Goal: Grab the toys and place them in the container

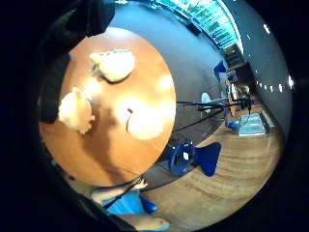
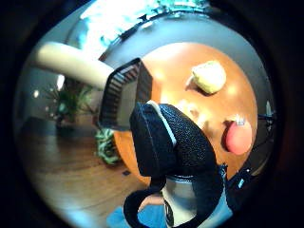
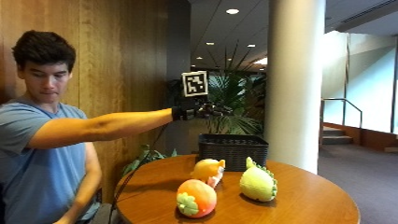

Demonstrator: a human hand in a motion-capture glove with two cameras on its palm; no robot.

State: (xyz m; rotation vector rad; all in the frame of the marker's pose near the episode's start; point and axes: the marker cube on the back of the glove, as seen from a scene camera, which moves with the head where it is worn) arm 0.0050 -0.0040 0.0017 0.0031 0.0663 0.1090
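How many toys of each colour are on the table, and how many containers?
Orange-pink toy: 1
Yellow-orange toy: 1
Yellow-green toy: 1
Black container: 1
Total: 4 things, 3 of them toys, none yet in the container as far as can be seen.

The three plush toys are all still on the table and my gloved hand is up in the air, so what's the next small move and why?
Probably lower the gloved right hand onto the yellow toy, the one nearest the black basket. The hand holds nothing and hangs well above the round table, while the orange toy and the green toy also sit outside the basket.
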